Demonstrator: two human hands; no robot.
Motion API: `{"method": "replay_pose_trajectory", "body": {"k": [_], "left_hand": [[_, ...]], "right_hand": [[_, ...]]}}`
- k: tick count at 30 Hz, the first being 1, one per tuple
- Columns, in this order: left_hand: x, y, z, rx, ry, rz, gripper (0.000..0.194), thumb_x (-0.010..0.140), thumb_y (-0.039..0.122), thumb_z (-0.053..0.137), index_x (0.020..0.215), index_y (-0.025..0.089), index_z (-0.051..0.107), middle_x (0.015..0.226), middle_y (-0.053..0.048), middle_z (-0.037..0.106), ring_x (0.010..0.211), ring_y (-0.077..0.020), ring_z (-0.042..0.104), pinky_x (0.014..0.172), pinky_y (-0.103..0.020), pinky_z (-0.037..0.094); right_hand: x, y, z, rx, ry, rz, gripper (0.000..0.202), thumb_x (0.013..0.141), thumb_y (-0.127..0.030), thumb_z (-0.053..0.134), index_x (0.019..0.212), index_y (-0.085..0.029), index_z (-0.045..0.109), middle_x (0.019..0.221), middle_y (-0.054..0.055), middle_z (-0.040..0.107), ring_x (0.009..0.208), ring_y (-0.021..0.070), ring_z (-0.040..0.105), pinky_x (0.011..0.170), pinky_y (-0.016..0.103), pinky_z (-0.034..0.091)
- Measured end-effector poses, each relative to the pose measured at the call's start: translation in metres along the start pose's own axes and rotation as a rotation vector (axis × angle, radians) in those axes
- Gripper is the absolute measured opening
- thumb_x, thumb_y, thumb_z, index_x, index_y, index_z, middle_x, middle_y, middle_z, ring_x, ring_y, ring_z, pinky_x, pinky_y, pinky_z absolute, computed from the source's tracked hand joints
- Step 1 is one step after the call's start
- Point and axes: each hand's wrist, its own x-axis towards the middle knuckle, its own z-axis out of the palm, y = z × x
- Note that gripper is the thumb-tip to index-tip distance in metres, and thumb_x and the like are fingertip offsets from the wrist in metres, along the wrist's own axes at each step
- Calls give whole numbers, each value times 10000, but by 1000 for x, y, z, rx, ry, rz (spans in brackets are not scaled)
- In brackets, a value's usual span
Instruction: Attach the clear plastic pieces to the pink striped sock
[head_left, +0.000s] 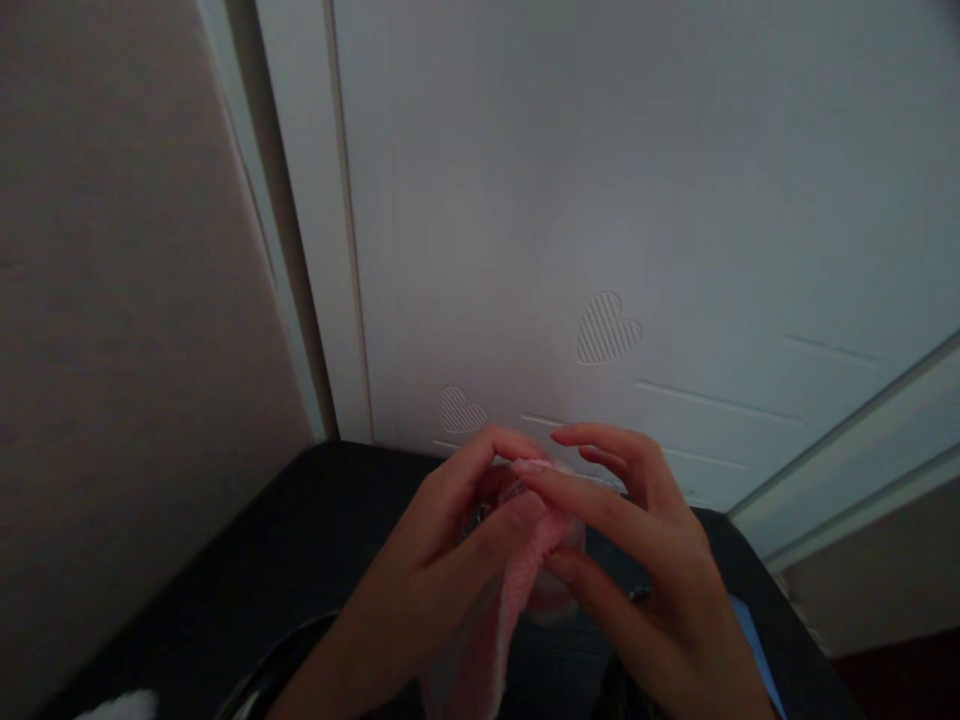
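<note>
A pink cloth [517, 590] hangs down between both hands over the dark table. My left hand [442, 560] has its thumb and fingers closed on the upper part of the cloth. From the right, my right hand [649, 550] presses thumb and index finger on the cloth, its other fingers lifted and bent. Behind and under the cloth shows a clear, rounded container [559, 590], partly hidden by the fingers; what it holds is too dim to tell.
The dark table [322, 530] meets a white door panel [600, 200] with heart patterns. A dark, shiny rounded rim [292, 640] is at lower left, near something white [124, 706]. A blue flat edge [757, 650] lies beside my right wrist.
</note>
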Motion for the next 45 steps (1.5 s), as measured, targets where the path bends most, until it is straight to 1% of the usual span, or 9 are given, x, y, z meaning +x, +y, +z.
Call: {"method": "replay_pose_trajectory", "body": {"k": [5,10,15,18,22,27,34,39,45], "left_hand": [[-1,-4,0,-28,-5,10,147,914,278,517,1046,278,581,1047,27,609,1006,-145,538,758,-201,431],[-2,-4,-3,-67,-41,2,167,904,248,536,1060,284,585,877,36,601,811,-110,546,698,-189,425],[-2,-2,-4,-78,-82,-9,117,901,306,529,983,233,570,897,11,580,845,-129,536,697,-200,423],[-2,-1,-4,-85,-78,-14,108,902,295,528,993,246,559,889,17,566,831,-122,531,706,-198,425],[-1,-1,-4,-143,-67,24,228,894,284,547,1118,303,504,957,18,557,858,-115,526,730,-196,426],[-3,-1,-3,-230,-72,-11,362,872,319,582,1191,317,412,920,24,508,750,-87,493,632,-173,408],[-3,-1,-1,-124,-30,-27,397,876,323,580,1200,335,351,902,34,501,786,-101,509,686,-215,413],[-2,3,-1,-127,-44,-44,393,875,316,582,1190,326,348,895,39,488,755,-93,496,667,-218,406],[-4,4,-2,-133,-61,-41,414,864,347,594,1195,343,345,886,47,490,758,-89,506,666,-211,402]], "right_hand": [[1,1,-1,0,4,-19,425,860,-207,584,1270,-309,544,1341,5,407,1241,164,414,1046,253,363],[1,3,-1,-10,82,-28,464,826,-245,639,1271,-294,517,1286,-7,469,1215,155,432,1041,218,348],[0,2,-3,52,127,-26,314,827,-268,655,1134,-299,599,1232,-20,500,1174,146,465,1026,213,347],[1,1,-3,91,101,-43,286,844,-232,635,1122,-293,614,1206,-16,524,1138,145,496,974,230,393],[3,-1,-4,130,80,-99,297,843,-185,624,1136,-237,612,1171,14,579,1107,173,526,929,286,435],[1,-4,-3,161,96,-122,289,828,-148,626,1107,-220,629,1152,18,607,1094,192,535,923,323,437],[3,-4,6,162,191,-45,219,823,-217,648,1039,-244,622,1048,-20,639,1036,174,549,1052,347,300],[4,-5,7,167,152,-15,269,807,-232,667,1070,-253,613,1052,-14,597,1025,167,534,1033,325,310],[4,-5,8,200,119,59,304,769,-203,675,1056,-283,609,1105,7,475,1089,175,477,899,260,400]]}}
